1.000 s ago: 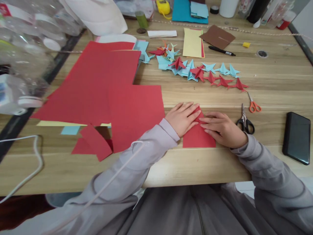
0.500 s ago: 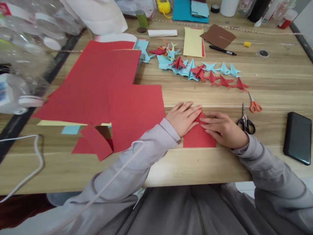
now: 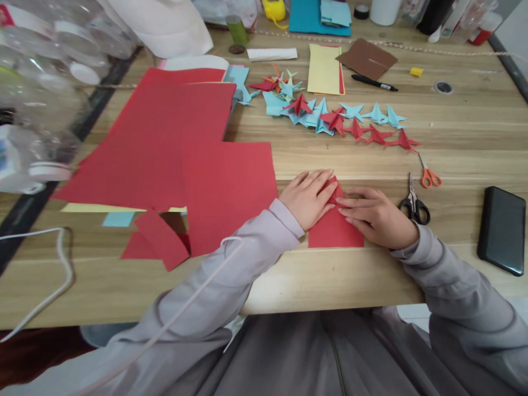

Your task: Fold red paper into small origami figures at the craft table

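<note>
A small red paper (image 3: 336, 231) lies on the wooden table in front of me, folded toward a point at its far end. My left hand (image 3: 307, 198) rests flat over its left side, fingers stretched out across the upper fold. From the right, my right hand (image 3: 377, 217) holds the paper's folded edge with its fingertips close together. The fingers hide part of the fold. Beyond my hands lie red paper cranes (image 3: 377, 135) and light blue paper cranes (image 3: 376, 114) in rows.
Large red sheets (image 3: 231, 192) and red offcuts (image 3: 165, 239) lie on the left. Black-handled scissors (image 3: 421, 213), orange-handled scissors (image 3: 431, 179) and a black phone-like device (image 3: 502, 231) are at right. Yellow paper (image 3: 324, 69), brown paper (image 3: 367, 59) and a pen (image 3: 374, 83) lie farther back. Plastic bottles (image 3: 53, 104) crowd the left.
My left fingers have drawn back slightly to the left, showing more of the paper's pointed tip. My right hand stays almost in place; the whole view has shifted a little.
</note>
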Demonstrator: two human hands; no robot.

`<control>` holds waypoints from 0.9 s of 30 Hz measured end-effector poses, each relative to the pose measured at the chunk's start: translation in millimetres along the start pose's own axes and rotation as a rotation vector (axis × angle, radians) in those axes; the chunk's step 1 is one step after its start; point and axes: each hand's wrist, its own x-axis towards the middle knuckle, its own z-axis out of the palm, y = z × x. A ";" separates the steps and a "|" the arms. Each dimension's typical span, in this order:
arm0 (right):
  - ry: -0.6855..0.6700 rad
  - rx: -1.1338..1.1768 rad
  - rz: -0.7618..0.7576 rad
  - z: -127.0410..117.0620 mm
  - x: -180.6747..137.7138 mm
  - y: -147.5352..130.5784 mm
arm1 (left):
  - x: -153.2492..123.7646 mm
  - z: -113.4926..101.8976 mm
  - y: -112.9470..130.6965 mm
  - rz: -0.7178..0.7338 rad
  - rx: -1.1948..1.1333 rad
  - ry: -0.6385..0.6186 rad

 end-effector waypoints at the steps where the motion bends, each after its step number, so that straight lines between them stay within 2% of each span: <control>1: -0.002 0.001 0.002 0.0 -0.2 0.0 | -0.1 -0.3 -0.1 0.004 -0.002 -0.001; 27: -0.018 -0.050 0.054 -0.8 -0.5 -3.9 | -0.5 -0.4 -5.3 0.006 -0.066 -0.016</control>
